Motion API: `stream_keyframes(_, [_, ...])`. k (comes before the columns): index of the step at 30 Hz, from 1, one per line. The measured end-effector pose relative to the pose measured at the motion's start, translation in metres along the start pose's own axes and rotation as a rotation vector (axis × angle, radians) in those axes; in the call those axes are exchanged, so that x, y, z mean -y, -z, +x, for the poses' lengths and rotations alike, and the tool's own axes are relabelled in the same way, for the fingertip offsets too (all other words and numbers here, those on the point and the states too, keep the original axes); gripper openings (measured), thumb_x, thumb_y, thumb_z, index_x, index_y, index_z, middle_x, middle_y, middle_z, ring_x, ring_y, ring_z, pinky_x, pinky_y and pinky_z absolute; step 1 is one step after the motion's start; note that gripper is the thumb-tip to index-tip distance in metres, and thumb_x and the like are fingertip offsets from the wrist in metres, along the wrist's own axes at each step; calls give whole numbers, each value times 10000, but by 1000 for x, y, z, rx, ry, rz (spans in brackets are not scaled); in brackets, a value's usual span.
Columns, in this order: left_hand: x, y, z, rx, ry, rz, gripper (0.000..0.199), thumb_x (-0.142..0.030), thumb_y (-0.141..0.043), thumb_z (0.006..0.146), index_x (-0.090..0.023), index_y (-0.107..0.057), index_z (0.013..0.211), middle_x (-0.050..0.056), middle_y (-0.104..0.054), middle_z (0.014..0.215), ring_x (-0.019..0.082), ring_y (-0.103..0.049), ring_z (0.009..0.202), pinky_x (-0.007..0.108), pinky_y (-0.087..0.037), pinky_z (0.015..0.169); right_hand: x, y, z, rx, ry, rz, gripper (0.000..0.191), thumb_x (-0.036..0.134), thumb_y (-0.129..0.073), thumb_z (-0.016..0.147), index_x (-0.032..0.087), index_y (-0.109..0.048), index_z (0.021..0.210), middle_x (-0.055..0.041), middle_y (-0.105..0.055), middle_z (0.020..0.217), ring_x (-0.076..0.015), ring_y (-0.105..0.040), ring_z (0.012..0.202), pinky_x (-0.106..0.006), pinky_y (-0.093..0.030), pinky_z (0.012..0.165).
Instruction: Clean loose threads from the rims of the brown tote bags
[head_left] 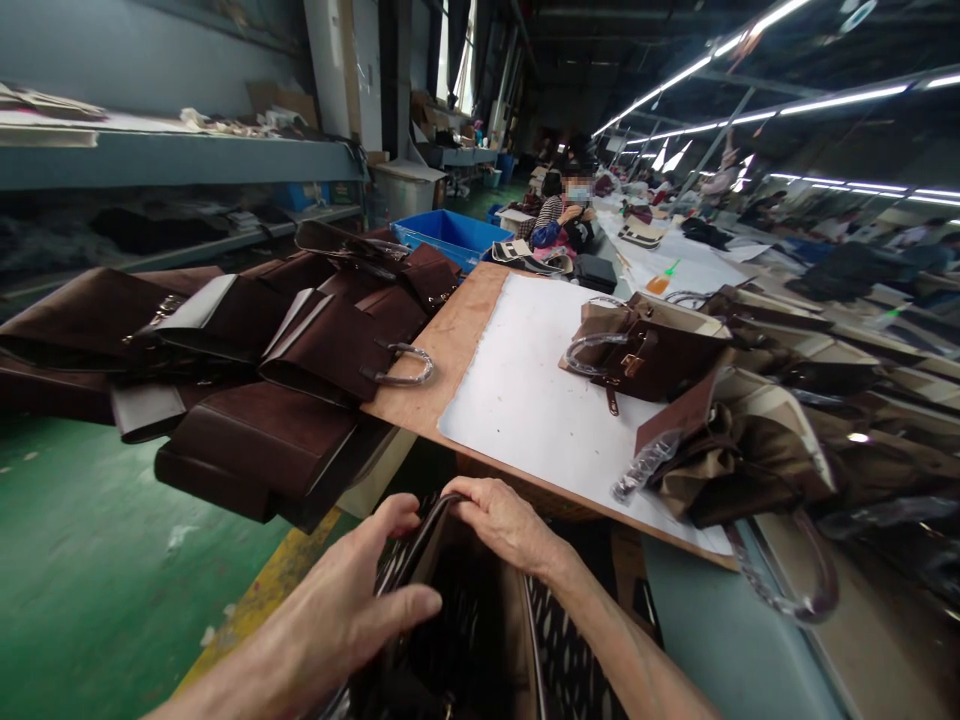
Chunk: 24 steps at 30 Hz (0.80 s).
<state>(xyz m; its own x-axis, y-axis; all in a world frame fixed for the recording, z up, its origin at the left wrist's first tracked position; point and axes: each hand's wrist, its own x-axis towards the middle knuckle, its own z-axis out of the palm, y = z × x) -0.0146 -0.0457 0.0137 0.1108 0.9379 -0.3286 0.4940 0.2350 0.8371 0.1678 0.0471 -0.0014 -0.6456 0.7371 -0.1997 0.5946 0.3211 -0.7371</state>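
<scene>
A dark bag [480, 620] with a pale-edged opening stands upright at the bottom centre, its mouth facing up. My right hand [499, 520] grips the far end of its rim, fingers closed over the dark edge. On the bag's left side is my left hand [367, 580], its thumb and fingers spread apart, the thumb over the opening. Whether the left hand touches the rim is hard to tell. The inside of the bag is dark, and its lower part runs out of the frame.
Brown bags [262, 440] are piled at the left. A wooden board [409, 405] with white paper [517, 380] lies ahead, a brown bag [660, 350] on it. More bags [757, 440] crowd the right. Beyond are a blue bin [450, 235] and a seated person [574, 215].
</scene>
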Motion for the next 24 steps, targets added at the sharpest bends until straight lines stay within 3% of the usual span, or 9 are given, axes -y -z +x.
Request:
stream_keyframes(3, [9, -9, -19, -54, 102, 71, 755, -361, -695, 537, -250, -415, 1229, 71, -551, 1139, 294, -481, 1058, 322, -368, 880, 1, 3, 5, 5, 5, 14, 213, 237, -414, 792, 209, -620, 836, 12, -619, 769, -132, -539, 752, -223, -351, 682])
stream_keyframes(6, [24, -1, -2, -18, 63, 50, 453, -298, -533, 657, -215, -520, 1103, 22, -621, 903, 226, -565, 841, 279, -411, 724, 5, 14, 11, -29, -33, -7, 186, 231, -433, 758, 190, -612, 786, 11, -583, 715, -125, -511, 702, -219, -341, 642])
stream_keyframes(8, [33, 18, 25, 58, -15, -38, 298, -254, -473, 645, -148, -601, 892, 20, -615, 769, 194, -560, 730, 247, -406, 621, 13, 27, 14, -34, -66, -26, 172, 234, -445, 739, 184, -608, 760, 16, -550, 672, -118, -487, 661, -214, -326, 604])
stream_keyframes(12, [33, 65, 75, 190, -49, -126, 329, -198, -505, 535, -108, -627, 827, 11, -592, 654, 144, -514, 578, 208, -361, 508, 28, 46, 14, -22, -73, -66, 114, 230, -486, 688, 161, -570, 654, 34, -462, 565, -91, -408, 559, -203, -274, 522])
stream_keyframes(14, [28, 75, 85, 261, -27, -84, 304, -184, -525, 504, -112, -641, 776, 0, -564, 587, 128, -478, 521, 200, -335, 472, 26, 41, 7, 23, -123, 17, 97, 216, -483, 667, 153, -553, 645, 43, -437, 535, -77, -379, 510, -195, -259, 486])
stream_keyframes(16, [27, 72, 85, 341, -19, -61, 258, -172, -538, 492, -120, -646, 721, -6, -544, 555, 123, -462, 510, 194, -323, 459, 15, 29, -4, 82, -201, 159, 106, 212, -470, 663, 149, -555, 673, 46, -438, 527, -70, -370, 479, -186, -255, 460])
stream_keyframes(19, [35, 55, 75, 427, -13, -76, 237, -168, -549, 509, -143, -651, 722, -18, -542, 566, 118, -456, 530, 184, -317, 461, -7, 7, -24, 65, -272, 290, 120, 206, -468, 664, 142, -565, 691, 42, -433, 532, -69, -373, 486, -179, -267, 463])
stream_keyframes(24, [48, 42, 69, 418, -74, -126, 212, -200, -590, 573, -170, -651, 774, -33, -541, 612, 103, -447, 589, 164, -318, 503, -24, -7, -41, 20, -300, 376, 117, 202, -475, 673, 139, -571, 693, 38, -435, 560, -67, -367, 511, -185, -276, 493])
